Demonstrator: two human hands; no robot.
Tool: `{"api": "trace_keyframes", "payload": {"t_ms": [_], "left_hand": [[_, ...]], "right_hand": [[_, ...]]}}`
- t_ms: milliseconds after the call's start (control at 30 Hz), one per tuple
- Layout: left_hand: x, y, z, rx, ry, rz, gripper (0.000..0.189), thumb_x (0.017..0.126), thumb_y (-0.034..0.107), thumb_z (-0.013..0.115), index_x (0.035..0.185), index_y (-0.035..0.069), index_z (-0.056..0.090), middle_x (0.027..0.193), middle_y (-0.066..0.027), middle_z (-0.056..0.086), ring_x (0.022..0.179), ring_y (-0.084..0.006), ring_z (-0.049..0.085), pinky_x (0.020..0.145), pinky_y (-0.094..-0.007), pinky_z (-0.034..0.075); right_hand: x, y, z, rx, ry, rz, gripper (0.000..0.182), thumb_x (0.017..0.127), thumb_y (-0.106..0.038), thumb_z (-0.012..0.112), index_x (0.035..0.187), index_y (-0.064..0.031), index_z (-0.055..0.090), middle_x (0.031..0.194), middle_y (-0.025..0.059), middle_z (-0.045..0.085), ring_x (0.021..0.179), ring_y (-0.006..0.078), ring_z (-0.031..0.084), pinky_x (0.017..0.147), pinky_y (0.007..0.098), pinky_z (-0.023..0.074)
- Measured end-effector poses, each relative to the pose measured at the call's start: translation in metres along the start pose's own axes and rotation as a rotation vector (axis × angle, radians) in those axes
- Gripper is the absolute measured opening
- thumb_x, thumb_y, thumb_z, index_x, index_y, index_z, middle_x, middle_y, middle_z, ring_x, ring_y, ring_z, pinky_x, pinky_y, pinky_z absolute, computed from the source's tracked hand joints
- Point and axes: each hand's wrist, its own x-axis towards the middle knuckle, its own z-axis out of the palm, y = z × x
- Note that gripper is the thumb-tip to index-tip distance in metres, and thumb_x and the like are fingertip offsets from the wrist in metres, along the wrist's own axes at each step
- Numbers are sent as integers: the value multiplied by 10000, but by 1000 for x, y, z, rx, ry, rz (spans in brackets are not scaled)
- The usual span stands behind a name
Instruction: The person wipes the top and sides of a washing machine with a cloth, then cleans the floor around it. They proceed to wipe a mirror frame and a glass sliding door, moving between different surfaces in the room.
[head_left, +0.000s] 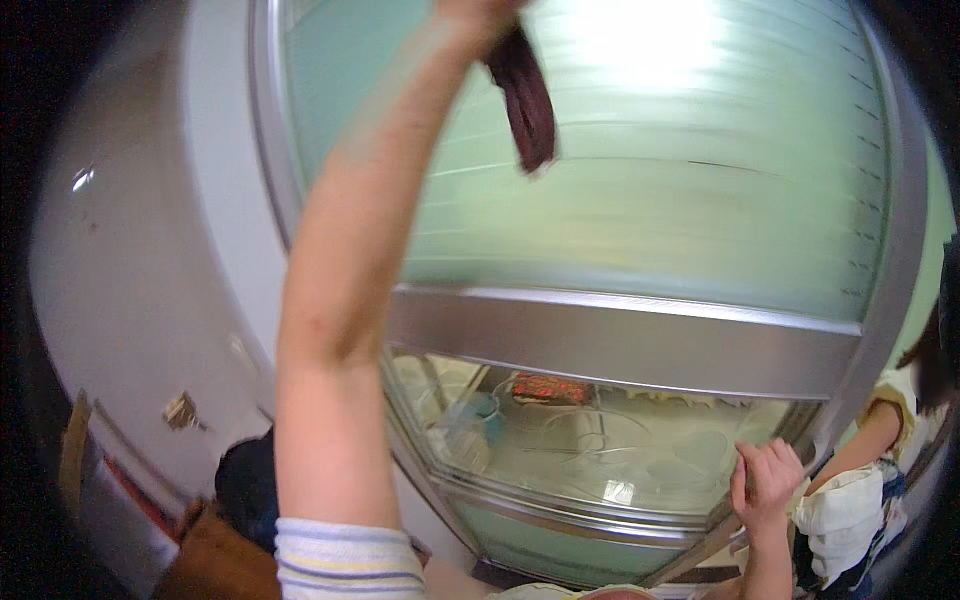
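Note:
My left arm, in a striped short sleeve, stretches up across the view. At the top edge my left hand (480, 11), partly cut off, grips a dark maroon cloth (529, 112) that hangs down before the frosted, lined upper pane (637, 202) of a metal-framed glass door. Lower right, my right hand (769, 480) has its fingers curled beside the door's right frame (889, 247). Whether it grips the frame or a handle there is hidden. Between the panes runs a broad metal crossbar (615, 341), with a clear lower pane (600, 465) beneath it.
Through the lower pane show a red patterned item (551, 388) and a blue container (484, 412). Another person (862, 450) in light clothing stands at the right. On the left are a pale wall (142, 262), a dark rounded object (247, 487) and a brown item (217, 555).

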Motion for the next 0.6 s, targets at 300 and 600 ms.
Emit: {"api": "trace_keyframes", "payload": {"t_ms": [300, 600], "left_hand": [[1, 37, 11, -302, -51, -43, 238, 801, 59, 652, 1039, 49, 663, 902, -119, 687, 799, -257, 665, 727, -371, 522], [-92, 308, 119, -635, -151, 577, 227, 803, 164, 603, 1029, 178, 611, 1037, -22, 610, 1020, -212, 592, 787, -363, 482]], "right_hand": [[-4, -2, 8, -171, 57, 117, 138, 684, -84, 710, 814, -93, 666, 603, 39, 558, 543, 220, 539, 512, 349, 409], [-58, 62, 44, -177, 12, 17, 102, 702, -109, 706, 778, -96, 639, 580, 13, 513, 553, 189, 540, 512, 330, 401]]}}
